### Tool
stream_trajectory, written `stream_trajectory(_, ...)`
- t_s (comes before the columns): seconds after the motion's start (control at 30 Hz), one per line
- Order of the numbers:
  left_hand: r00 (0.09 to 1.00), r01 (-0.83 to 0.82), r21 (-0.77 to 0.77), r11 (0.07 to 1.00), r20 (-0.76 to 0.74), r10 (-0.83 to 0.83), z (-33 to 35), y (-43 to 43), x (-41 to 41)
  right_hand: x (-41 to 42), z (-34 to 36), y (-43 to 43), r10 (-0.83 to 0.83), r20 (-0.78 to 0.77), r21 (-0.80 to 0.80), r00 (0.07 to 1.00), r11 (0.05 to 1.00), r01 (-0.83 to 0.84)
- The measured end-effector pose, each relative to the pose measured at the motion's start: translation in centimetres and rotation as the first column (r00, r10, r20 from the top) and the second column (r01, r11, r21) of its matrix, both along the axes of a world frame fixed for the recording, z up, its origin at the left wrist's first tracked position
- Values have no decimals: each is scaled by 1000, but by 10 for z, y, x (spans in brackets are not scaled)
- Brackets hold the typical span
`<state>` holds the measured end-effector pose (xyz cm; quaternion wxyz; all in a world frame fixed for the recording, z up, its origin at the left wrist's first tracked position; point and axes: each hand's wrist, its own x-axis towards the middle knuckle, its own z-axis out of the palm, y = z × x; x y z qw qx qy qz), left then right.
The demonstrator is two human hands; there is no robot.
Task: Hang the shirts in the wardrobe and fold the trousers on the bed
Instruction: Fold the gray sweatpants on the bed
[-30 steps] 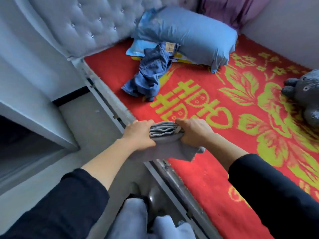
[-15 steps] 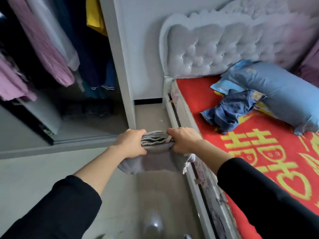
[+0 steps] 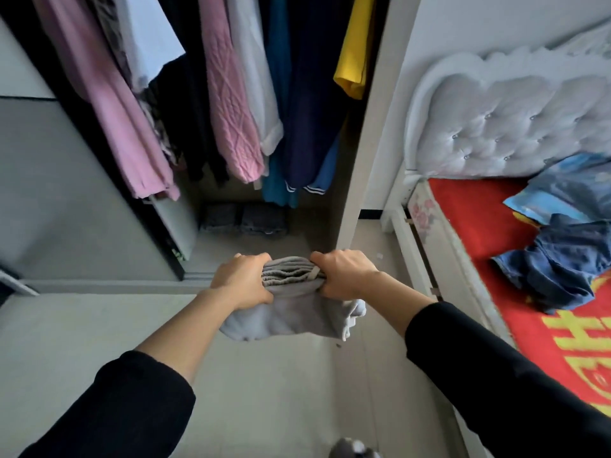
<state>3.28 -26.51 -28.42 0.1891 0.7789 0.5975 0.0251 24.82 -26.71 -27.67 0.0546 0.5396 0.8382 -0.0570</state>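
Between your hands, out over the floor (image 3: 281,391) and clear of the bed (image 3: 469,213), hang the folded grey trousers (image 3: 291,312). Your left hand (image 3: 243,280) grips one end of the fold and your right hand (image 3: 344,277) the other, fingers curled over the top edge with the stacked layers showing between them. The loose lower part sags below your wrists.

What matters for the next move is that the bundle's long axis runs left to right, square to the open wardrobe (image 3: 367,143), which lies straight ahead and lower than your grip. Both hands are about equally near the opening. A dark folded stack (image 3: 244,219) sits on the wardrobe's bottom under the hung clothes (image 3: 228,104), ahead of your left hand. The bare patch between that stack and the white post (image 3: 350,209) lies ahead of your right hand.

I judge you need to push forward and down without turning the bundle, keeping your right hand inside the post. The sagging part may catch on the sill. Crumpled jeans (image 3: 558,262) lie on the bed to your right, well apart and not yet folded.
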Motion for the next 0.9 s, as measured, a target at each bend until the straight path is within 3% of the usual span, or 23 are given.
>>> stream_trajectory(0.23, 999, -46, 3, 999, -9, 46, -17, 62, -56, -58, -15, 73, 40, 19, -13, 999, 999, -40)
stream_trajectory(0.5, 997, -45, -36, 998, -72, 42, -76, 173, -101, -106, -78, 190, 18, 27, -93, 999, 996, -15)
stream_trajectory(0.67, 989, -31, -42, 999, -144, 25, -139, 253, -137, -145, -144, 267, 23, 16, -102, 1000, 995, -21)
stream_trajectory(0.9, 977, 14, 40, 999, -212, -5, -277, 357, -194, -203, -283, 359, 12, -2, -120, 1000, 993, -13)
